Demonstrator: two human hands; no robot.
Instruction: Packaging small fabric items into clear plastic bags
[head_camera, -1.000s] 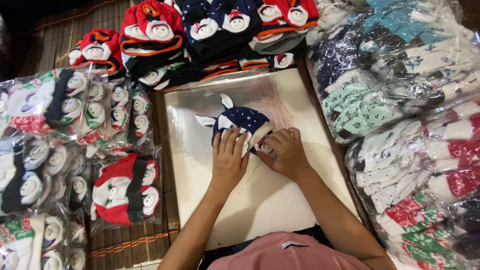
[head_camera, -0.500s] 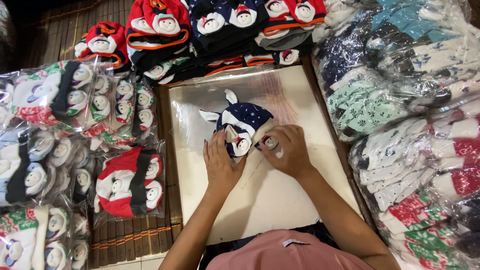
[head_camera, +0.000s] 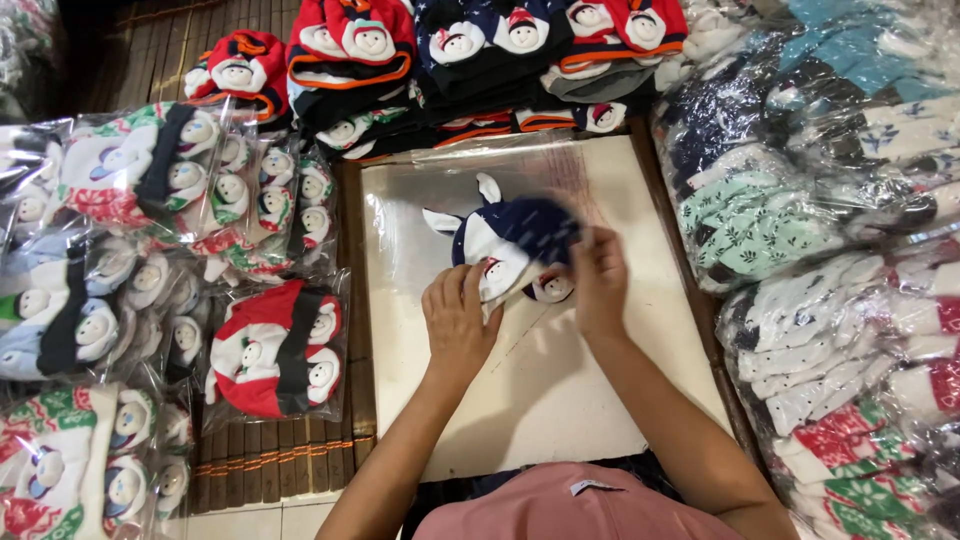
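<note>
- The navy-and-white baby hat (head_camera: 505, 245) lies near the middle of the pale work board (head_camera: 560, 400), on a clear plastic sheet (head_camera: 420, 190) that covers the board's upper part.
- The left hand (head_camera: 458, 318) rests flat on the hat's lower white edge, fingers pressing the cloth down rather than closing round it.
- The right hand (head_camera: 598, 280) pinches the hat's right side, just beside the small snowman face (head_camera: 552, 288); motion blur there makes it hard to tell how much cloth is caught.
- The hat looks soft, light and floppy: it should fold and bunch easily and hold no shape of its own.
- The two white ear flaps (head_camera: 465, 205) stick out loose, so the firmer double-layer brim seems the better place to grip.
- The plastic under it looks slick, so the hat may slide unless pinned.
- Bagged hats (head_camera: 275, 350) lie to the left, stacked red and navy hats (head_camera: 350, 50) beyond the board, and bagged patterned garments (head_camera: 800, 200) to the right.
</note>
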